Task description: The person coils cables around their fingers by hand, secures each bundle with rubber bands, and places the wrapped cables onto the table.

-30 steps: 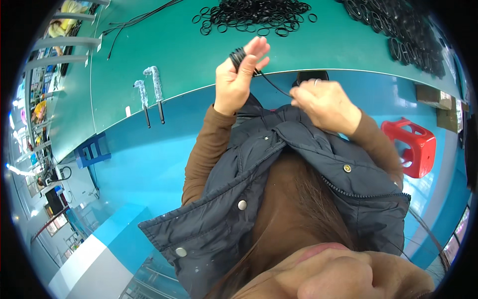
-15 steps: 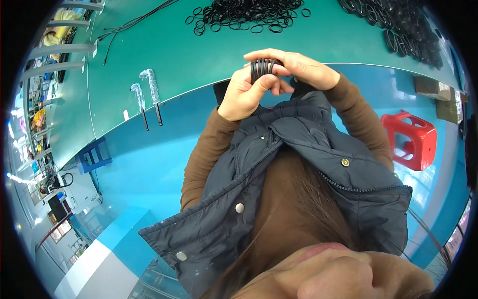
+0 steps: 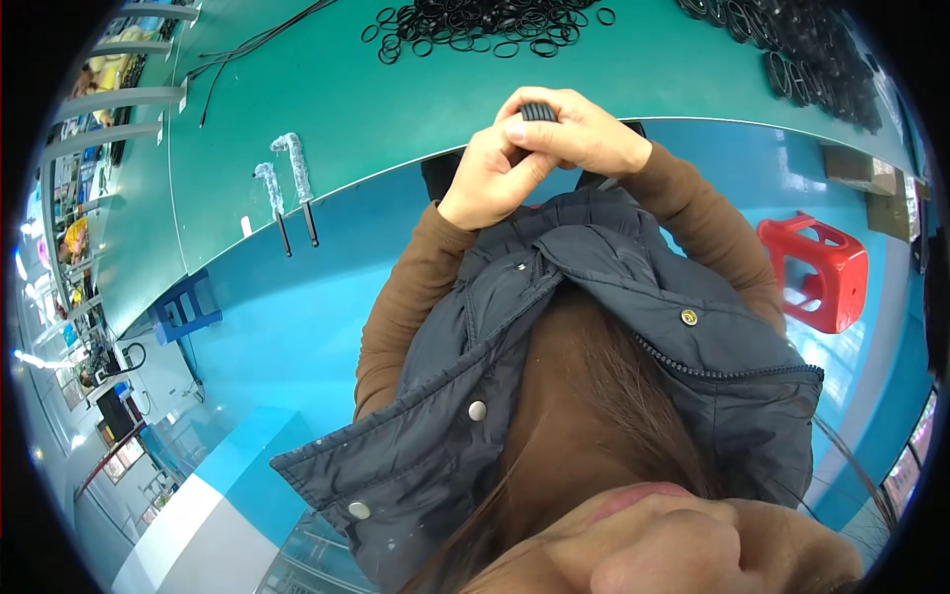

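Head view: at twelve o'clock, the bare left hand [image 3: 491, 182] is bending its mostly hidden fingers, hold indeterminable; toward one o'clock, the tightly wound black cable coil [image 3: 537, 112] is sitting in the closed fingers of the bare right hand [image 3: 594, 136].

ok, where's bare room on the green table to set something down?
Left of centre, between the film-wrapped pieces and the loose black rings; also right, between the right hand and the black loops. Crowded: top centre and top right.
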Motion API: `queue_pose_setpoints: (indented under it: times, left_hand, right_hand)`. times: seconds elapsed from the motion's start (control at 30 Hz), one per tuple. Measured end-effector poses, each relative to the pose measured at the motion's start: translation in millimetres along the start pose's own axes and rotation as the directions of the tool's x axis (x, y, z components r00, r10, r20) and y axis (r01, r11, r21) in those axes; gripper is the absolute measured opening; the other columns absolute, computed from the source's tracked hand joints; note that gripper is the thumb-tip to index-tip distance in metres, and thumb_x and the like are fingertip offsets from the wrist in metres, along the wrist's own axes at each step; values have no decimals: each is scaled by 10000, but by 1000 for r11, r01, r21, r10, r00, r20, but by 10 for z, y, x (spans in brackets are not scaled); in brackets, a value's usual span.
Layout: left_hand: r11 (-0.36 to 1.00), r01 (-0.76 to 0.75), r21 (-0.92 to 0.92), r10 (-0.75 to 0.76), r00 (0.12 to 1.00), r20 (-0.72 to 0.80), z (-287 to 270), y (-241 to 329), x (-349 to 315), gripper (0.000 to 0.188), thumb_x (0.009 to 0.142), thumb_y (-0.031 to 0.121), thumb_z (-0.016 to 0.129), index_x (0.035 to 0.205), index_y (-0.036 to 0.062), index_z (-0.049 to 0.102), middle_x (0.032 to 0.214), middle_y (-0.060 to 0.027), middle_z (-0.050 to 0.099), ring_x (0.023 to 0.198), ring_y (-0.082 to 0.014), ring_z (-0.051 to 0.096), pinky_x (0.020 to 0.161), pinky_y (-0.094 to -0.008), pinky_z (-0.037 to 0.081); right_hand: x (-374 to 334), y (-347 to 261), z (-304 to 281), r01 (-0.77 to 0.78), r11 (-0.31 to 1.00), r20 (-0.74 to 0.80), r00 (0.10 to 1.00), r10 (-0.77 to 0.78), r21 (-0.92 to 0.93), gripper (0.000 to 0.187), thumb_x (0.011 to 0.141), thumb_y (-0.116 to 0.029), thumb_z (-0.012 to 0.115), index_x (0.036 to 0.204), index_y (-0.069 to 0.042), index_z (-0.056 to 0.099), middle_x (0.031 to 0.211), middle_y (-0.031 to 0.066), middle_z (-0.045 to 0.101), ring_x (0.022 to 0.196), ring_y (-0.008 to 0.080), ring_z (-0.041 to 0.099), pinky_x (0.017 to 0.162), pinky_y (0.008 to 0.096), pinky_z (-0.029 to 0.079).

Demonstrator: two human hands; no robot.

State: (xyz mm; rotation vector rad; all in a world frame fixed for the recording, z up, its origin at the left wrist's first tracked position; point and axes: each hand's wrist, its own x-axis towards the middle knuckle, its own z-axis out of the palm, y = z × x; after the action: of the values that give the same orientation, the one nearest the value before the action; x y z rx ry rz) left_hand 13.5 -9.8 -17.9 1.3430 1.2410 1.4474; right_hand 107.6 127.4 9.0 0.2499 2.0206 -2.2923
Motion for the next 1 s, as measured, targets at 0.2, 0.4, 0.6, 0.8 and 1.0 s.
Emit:
queue_pose_setpoints:
  times: [0.2,0.4,0.6,0.8,1.0]
  left_hand:
    - [968,-36,250,148,882,-448,14,165,-8,222,873,-4,566,1085,-54,527,1012,-129,605,915,-179,604,828,-281,489]
    - [941,184,282,-120,965,-231,-80,320,70,256,872,168,617,1074,12,605,1162,-151,506,933,-212,557,810,-315,484]
    - [980,196,43,-197,980,18,-39,303,74,229,925,95,532,1112,-37,516,964,-53,581,900,-116,550,777,-268,477]
    - [992,-47,120,39,997,66,105,195,0,204,939,79,485,1100,-44,510,993,-76,566,874,-147,568,767,-261,482]
    - [981,193,27,-193,981,-2,185,63,-132,215,946,94,474,1100,-50,514,982,-86,586,857,-150,583,722,-269,505]
  right_hand:
    - [24,56,-168,148,982,-126,983,-133,119,283,917,-283,504,986,-18,575,907,40,589,856,103,538,786,239,438]
    - [-7,57,-43,87,993,-150,986,-74,85,308,912,-292,520,1008,-4,575,1124,142,603,1128,206,499,972,329,376]
    - [-112,79,-17,267,906,-132,937,-324,-330,346,874,-380,591,1010,-62,594,1280,185,522,1389,370,110,1084,499,169]
    - [-220,17,-30,447,819,15,881,-474,-360,396,864,-224,591,1172,16,530,1245,215,541,1386,360,136,1104,488,121]
    - [-204,97,25,306,949,9,952,-306,-73,332,889,-159,562,1164,25,525,1180,173,590,1309,331,348,1049,418,307]
